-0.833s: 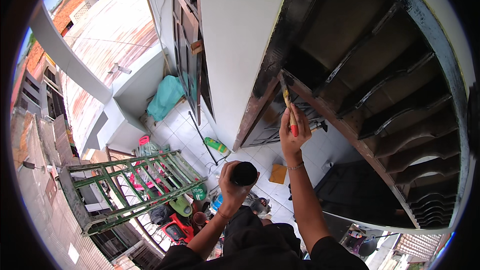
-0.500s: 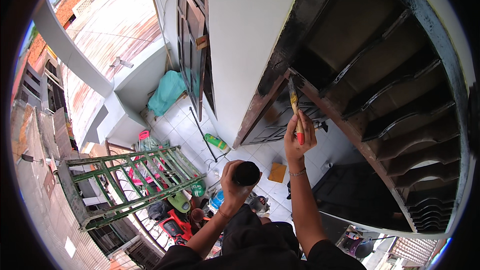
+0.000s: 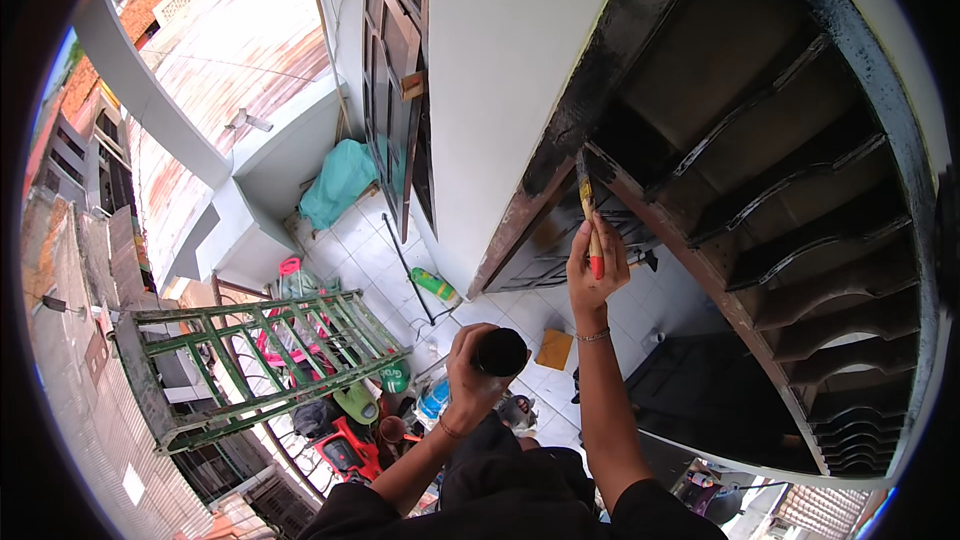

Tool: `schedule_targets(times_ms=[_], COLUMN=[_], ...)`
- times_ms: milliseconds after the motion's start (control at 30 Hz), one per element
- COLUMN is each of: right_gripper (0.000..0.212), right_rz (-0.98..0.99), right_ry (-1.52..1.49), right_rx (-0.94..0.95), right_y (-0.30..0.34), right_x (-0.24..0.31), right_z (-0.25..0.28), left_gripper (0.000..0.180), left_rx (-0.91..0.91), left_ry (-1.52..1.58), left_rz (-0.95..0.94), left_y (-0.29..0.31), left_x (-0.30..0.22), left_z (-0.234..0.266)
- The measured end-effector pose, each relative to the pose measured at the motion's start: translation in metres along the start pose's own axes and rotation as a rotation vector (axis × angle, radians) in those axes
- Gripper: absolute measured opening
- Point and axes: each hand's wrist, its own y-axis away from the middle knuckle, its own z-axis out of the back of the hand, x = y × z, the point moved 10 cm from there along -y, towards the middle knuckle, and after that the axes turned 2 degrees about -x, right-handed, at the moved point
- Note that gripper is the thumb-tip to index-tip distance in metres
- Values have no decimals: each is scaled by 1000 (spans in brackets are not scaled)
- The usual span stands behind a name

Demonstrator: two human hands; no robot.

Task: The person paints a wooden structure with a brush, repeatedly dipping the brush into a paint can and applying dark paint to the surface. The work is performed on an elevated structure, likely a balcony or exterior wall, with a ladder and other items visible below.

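In my right hand (image 3: 590,292), fingers closed round the handle, is a paintbrush (image 3: 587,198) with a wooden, red-tipped handle. Its dark bristles point up and reach the corner of a wooden frame (image 3: 550,165). Black paint covers the frame's upper part, while lower stretches are worn brown. Lower and to the left, my left hand (image 3: 468,380) grips a small round container (image 3: 500,351) whose opening looks black inside. Dark wavy slats (image 3: 790,180) fill the frame on the right, some with a wet-looking shine.
A green metal ladder (image 3: 260,365) stands at the left. Below lie a red tool case (image 3: 350,455), a green bottle (image 3: 433,284) and a yellowish flat piece (image 3: 554,348) on white tiles. A white wall (image 3: 490,90) adjoins the frame; a teal cover (image 3: 340,180) lies farther back.
The view has shifted slightly, so the frame sits a little farther right. The brush has turned more upright at the frame's corner. Both hands keep their holds.
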Motion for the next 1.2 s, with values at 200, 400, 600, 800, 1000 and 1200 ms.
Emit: schedule_targets(times_ms=[200,400,600,800,1000,1200], right_gripper=[19,15,15,15,14,16], right_rz=[12,13,-26,-24,-57,-53], right_ry=[77,14,96,1,97,132], right_rx=[-54,-20,-79,-68,-152,-104], right_y=[10,8,17,9,13,-18], right_x=[3,15,19,23,18,30], right_z=[20,-4,19,0,31,14], left_gripper=[54,55,55,56,57,57], left_rx=[-8,8,8,18,23,25], left_ry=[9,14,7,15,-3,9], left_rz=[-3,-21,-9,-9,-14,-37], left_y=[1,8,20,22,32,25], left_x=[3,8,12,8,9,3], left_z=[7,9,18,20,25,27])
